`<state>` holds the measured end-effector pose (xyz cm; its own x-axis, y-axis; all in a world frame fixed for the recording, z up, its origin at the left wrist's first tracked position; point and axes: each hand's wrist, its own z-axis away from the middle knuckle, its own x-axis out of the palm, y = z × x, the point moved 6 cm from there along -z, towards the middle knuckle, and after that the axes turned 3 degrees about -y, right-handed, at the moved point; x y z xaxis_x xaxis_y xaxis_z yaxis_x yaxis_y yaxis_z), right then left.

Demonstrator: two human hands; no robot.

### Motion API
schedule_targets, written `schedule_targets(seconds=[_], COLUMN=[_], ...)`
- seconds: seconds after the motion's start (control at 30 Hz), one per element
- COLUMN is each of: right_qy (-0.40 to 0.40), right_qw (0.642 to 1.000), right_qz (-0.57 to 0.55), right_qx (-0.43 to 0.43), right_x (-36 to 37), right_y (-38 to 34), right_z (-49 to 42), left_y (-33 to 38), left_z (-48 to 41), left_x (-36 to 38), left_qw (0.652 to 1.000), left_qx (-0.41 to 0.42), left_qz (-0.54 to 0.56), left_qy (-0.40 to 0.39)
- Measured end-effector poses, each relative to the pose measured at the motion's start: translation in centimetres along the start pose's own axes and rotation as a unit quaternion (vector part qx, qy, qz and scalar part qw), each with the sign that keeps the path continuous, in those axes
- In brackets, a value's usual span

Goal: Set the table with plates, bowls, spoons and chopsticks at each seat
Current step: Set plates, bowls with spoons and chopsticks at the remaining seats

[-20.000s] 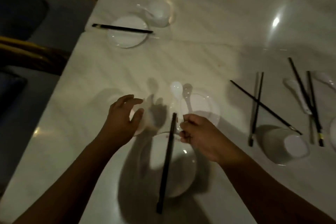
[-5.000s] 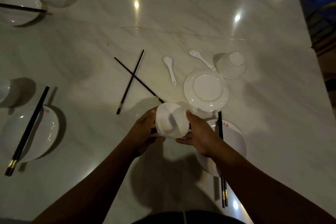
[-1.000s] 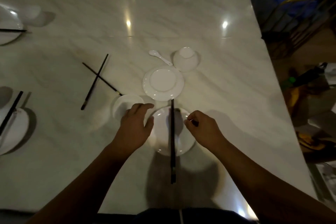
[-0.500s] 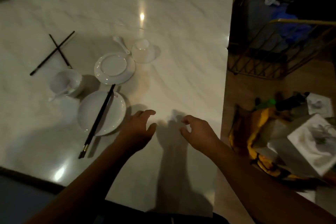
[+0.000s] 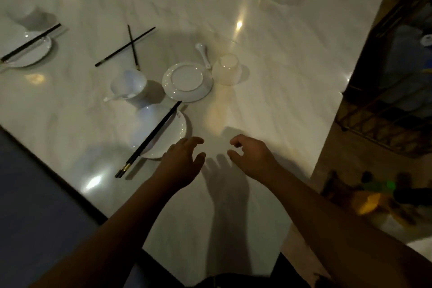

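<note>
Near plate (image 5: 161, 131) is down at the table (image 5: 292, 91) edge, chopsticks (image 5: 149, 139) slanted across it, tips past the far rim. Bowl (image 5: 129, 86) sits just beyond, touching or nearly touching the plate, with a spoon handle (image 5: 109, 98) poking out of it.

And both hands are off it now! A second ago the left was at the bowl and the right beside the chopsticks. Now the left hand (image 5: 182, 161) hovers just right of the plate, fingers spread and empty. The right hand (image 5: 252, 156) hangs beside it, fingers loosely curled, nothing in them that I can see. By my read, this seat is finished.

What's left sits further out. A spare plate (image 5: 187, 82) lies face down, an upturned bowl (image 5: 228, 69) is beside it, and a loose spoon (image 5: 203, 54) lies between. Crossed chopsticks (image 5: 129, 45) wait to the left. That looks like one more setting.

It's dim. The spoon's scoop is hidden in the bowl, the far settings are cut off at the top, and the clutter on the floor to the right is too blurred to name.
</note>
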<state>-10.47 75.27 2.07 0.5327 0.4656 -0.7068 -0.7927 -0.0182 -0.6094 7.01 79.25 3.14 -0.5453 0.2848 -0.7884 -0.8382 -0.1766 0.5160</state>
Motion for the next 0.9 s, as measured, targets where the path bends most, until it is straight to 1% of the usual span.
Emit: schedule_targets(seconds=[0.1,0.2,0.37,0.5,0.63,0.77,0.9], right_qy=[-0.031,-0.06,-0.118,-0.151,-0.153,-0.156,-0.152], right_qw=[0.998,0.995,0.985,0.976,0.972,0.966,0.96], right_qz=[0.034,0.043,0.061,0.084,0.091,0.117,0.138], right_qx=[-0.041,-0.069,-0.113,-0.134,-0.151,-0.172,-0.188], right_x=[-1.2,-3.0,-5.5,-7.4,-9.8,-10.6,-11.2], right_y=[0.8,2.3,5.8,7.7,8.1,7.0,4.6], right_z=[-2.7,-5.1,-6.9,-7.3,-8.8,-11.7,-15.7], left_y=[0.8,2.5,6.5,9.4,10.8,10.6,8.8], left_z=[-1.0,-2.2,-3.9,-4.3,-5.1,-6.7,-9.4], left_x=[1.0,2.2,4.9,6.8,7.0,6.2,4.8], left_qw=[0.999,0.995,0.978,0.97,0.967,0.962,0.958], left_qx=[-0.038,-0.078,-0.153,-0.193,-0.207,-0.213,-0.225], left_qz=[0.013,0.029,0.082,0.097,0.104,0.119,0.126], left_qy=[0.027,0.061,0.119,0.114,0.11,0.121,0.123])
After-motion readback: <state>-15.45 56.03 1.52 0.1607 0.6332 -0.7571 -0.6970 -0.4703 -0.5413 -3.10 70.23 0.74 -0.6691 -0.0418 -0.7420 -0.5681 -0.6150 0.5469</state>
